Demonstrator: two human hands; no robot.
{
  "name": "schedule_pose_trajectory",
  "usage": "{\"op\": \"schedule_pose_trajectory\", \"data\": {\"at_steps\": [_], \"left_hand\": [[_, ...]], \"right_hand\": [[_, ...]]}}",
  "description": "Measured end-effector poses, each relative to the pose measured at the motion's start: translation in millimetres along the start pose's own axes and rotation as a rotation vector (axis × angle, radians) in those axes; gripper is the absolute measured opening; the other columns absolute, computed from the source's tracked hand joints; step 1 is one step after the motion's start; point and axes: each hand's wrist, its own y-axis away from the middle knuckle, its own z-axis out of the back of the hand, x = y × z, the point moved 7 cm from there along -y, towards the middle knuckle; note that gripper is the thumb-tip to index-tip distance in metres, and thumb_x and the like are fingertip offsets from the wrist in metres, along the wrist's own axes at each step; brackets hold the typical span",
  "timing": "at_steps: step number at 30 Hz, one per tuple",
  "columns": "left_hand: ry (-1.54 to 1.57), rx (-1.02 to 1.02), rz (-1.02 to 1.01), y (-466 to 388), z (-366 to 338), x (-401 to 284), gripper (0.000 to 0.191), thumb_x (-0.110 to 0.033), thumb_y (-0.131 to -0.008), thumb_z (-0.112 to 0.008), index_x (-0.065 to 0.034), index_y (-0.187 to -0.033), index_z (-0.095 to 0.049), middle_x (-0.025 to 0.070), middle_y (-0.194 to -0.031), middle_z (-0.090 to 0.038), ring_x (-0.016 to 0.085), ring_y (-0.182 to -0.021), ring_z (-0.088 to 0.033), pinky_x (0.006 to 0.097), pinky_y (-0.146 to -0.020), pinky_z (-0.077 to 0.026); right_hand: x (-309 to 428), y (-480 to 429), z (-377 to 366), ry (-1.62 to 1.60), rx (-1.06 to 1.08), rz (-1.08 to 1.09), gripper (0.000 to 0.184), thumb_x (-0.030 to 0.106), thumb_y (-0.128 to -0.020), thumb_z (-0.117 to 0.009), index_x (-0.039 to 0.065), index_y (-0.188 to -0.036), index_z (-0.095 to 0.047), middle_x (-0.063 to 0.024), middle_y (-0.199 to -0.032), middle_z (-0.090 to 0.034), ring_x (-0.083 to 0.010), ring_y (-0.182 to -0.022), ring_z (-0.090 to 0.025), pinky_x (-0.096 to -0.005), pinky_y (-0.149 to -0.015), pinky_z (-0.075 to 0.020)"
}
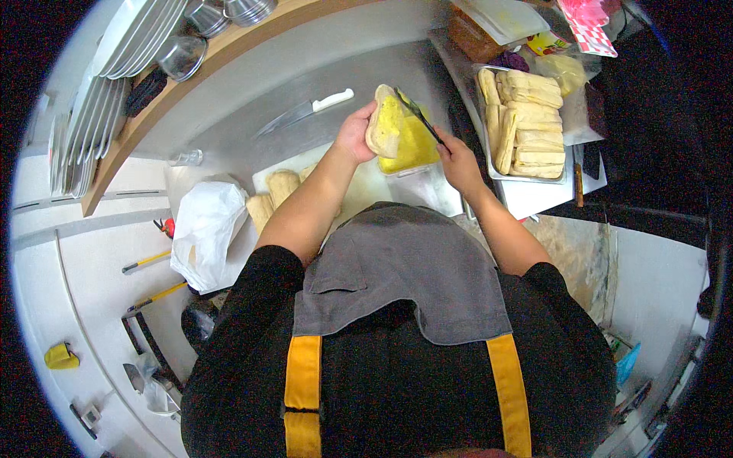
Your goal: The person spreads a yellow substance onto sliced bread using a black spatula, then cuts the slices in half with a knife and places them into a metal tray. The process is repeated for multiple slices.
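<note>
My left hand (356,136) holds a piece of split bread (382,123) upright, with yellow spread over part of its face. In my right hand (458,160) is a dark-handled spreading tool (419,113), its tip at the upper edge of the bread. Just below and to the right of the bread lies a clear container of yellow spread (409,150). More bread pieces (282,188) rest on a white cutting board (358,197), partly hidden by my left forearm. A knife with a white handle (333,101) lies on the metal counter beyond my left hand.
At right a metal tray (536,178) holds stacked bread pieces (535,134). A white plastic bag (207,229) stands left of the board, near a clear glass (186,157). Plates (91,114) and metal cups (249,10) sit on a wooden shelf (229,54) at upper left.
</note>
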Motion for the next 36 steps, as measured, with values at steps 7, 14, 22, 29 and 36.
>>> {"op": "schedule_pose_trajectory", "data": {"at_steps": [7, 14, 22, 29, 36], "left_hand": [[-0.077, -0.171, -0.051, -25.1, -0.5, -10.1, 0.047, -0.038, -0.110, -0.040, -0.0030, -0.135, -0.060, 0.0165, -0.130, -0.068, 0.033, -0.118, -0.066, 0.0481, -0.109, -0.049], [-0.149, -0.277, -0.068, -35.6, 12.2, -15.5, 0.045, -0.038, -0.108, -0.046, -0.0036, -0.133, -0.060, 0.0167, -0.127, -0.068, 0.037, -0.115, -0.065, 0.0532, -0.107, -0.048], [-0.146, -0.271, -0.380, -55.5, 37.7, -33.9, 0.049, -0.042, -0.107, -0.049, -0.0062, -0.140, -0.055, 0.0135, -0.129, -0.066, 0.035, -0.118, -0.061, 0.0507, -0.108, -0.047], [-0.216, -0.290, -0.636, -50.1, 39.7, -46.5, 0.048, -0.041, -0.106, -0.050, -0.0082, -0.141, -0.053, 0.0113, -0.120, -0.067, 0.033, -0.112, -0.063, 0.0494, -0.105, -0.049], [0.021, -0.089, -0.361, -27.1, 27.0, -51.9, 0.049, -0.042, -0.107, -0.045, -0.0073, -0.141, -0.056, 0.0141, -0.130, -0.067, 0.035, -0.117, -0.065, 0.0502, -0.106, -0.050]], "right_hand": [[-3.1, 5.4, -11.4, -0.067, 0.056, -0.024, 0.037, 0.016, -0.103, -0.055, 0.005, -0.138, -0.061, -0.0245, -0.132, -0.065, -0.0400, -0.122, -0.063, -0.0432, -0.105, -0.0493], [1.5, 15.1, 1.3, -0.068, 0.182, -0.074, 0.037, 0.017, -0.102, -0.057, 0.010, -0.139, -0.062, -0.0229, -0.129, -0.067, -0.0393, -0.117, -0.066, -0.0429, -0.100, -0.0520], [25.2, 17.0, 28.8, 0.079, 0.287, -0.031, 0.037, 0.020, -0.103, -0.055, 0.013, -0.139, -0.062, -0.0217, -0.126, -0.068, -0.0414, -0.114, -0.066, -0.0452, -0.097, -0.0529], [39.7, 23.5, 49.6, 0.309, 0.329, -0.053, 0.039, 0.022, -0.102, -0.055, 0.022, -0.140, -0.062, -0.0190, -0.120, -0.069, -0.0413, -0.105, -0.068, -0.0482, -0.091, -0.0546], [22.4, 33.5, 47.6, 0.400, 0.371, -0.187, 0.036, 0.023, -0.102, -0.054, 0.020, -0.137, -0.064, -0.0190, -0.122, -0.069, -0.0416, -0.108, -0.067, -0.0513, -0.090, -0.0546]]}}
